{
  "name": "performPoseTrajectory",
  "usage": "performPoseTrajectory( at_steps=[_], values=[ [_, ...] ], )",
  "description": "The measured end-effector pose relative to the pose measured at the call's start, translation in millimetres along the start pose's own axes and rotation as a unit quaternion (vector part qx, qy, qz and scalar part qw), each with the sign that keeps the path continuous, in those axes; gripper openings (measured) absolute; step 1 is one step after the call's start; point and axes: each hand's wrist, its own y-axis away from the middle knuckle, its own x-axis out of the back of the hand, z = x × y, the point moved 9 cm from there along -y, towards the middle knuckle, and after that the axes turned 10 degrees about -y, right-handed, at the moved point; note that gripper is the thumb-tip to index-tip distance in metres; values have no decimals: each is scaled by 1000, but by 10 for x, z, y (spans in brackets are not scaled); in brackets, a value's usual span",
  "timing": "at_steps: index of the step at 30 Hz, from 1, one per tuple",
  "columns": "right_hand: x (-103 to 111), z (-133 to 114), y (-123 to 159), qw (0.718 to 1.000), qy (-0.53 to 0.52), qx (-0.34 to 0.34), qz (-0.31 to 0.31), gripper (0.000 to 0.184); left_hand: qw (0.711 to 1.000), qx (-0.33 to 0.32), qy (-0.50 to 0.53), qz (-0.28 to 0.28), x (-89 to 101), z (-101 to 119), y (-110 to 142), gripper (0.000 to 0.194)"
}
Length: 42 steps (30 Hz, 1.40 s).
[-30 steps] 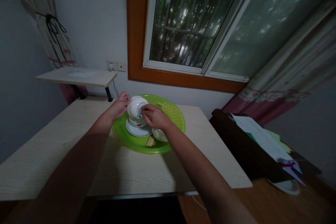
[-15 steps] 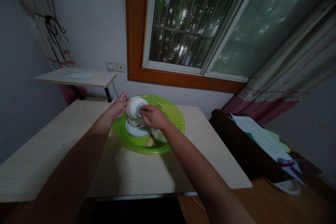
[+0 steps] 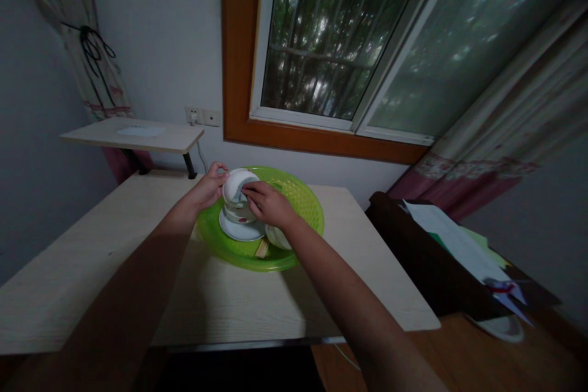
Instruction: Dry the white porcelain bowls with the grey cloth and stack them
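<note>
A white bowl (image 3: 233, 184) is tilted over a second bowl (image 3: 239, 214) with a red mark on its side, which stands on a white plate (image 3: 243, 231). My left hand (image 3: 212, 184) grips the tilted bowl by its left edge. My right hand (image 3: 265, 199) is pinched against the bowl's right side. Between its fingertips and the bowl shows something small and grey-blue, too blurred to name. Another pale bowl (image 3: 276, 237) is partly hidden behind my right wrist. Light wooden sticks (image 3: 261, 248), perhaps chopsticks, lie beside it. All of this is within a round green basket (image 3: 305, 202).
The basket stands on a pale wooden table (image 3: 239, 306). A small raised shelf (image 3: 169, 138) is at the table's back left, with a wall socket (image 3: 193, 115) behind it. Dark brown furniture with papers (image 3: 452, 245) stands to the right. A window (image 3: 331, 43) is ahead.
My right fingertips have shifted slightly up and left along the bowl. The bowl has turned a little in my left hand, which stays in about the same place.
</note>
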Motion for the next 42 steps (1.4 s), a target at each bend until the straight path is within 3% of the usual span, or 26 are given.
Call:
performPoseTrajectory(
  at_steps=[4,8,11,15,19,24,28,35,39,42],
  values=[
    [38,136,12,999,6,-45,12,29,1000,16,-8,11,-20,2,20,42],
    [-52,31,24,999,-6,3,-39,28,999,30,-23,10,-39,-19,22,40],
    [-76,-19,23,999,-10,17,-44,33,999,35,-24,5,-50,-39,13,41],
    [-58,115,19,999,4,-41,-27,32,998,45,-39,-9,-59,-106,-10,45],
    [-97,228,39,995,22,-82,-51,28,996,44,-65,-46,-91,-192,-34,48],
    [-152,160,54,995,-3,-52,-88,31,993,53,-89,-48,-85,-262,-51,49],
    [-148,98,43,996,-19,-23,-83,37,992,73,-87,-52,-84,-314,-68,48],
    [-121,347,82,988,15,-133,-79,29,993,83,-72,-43,-63,-333,-72,52],
    [-196,240,94,990,-27,-79,-114,32,992,94,-76,-36,-55,-340,-65,53],
    [-160,176,67,994,-59,-49,-79,42,992,100,-75,-29,-57,-344,-73,51]
  ],
)
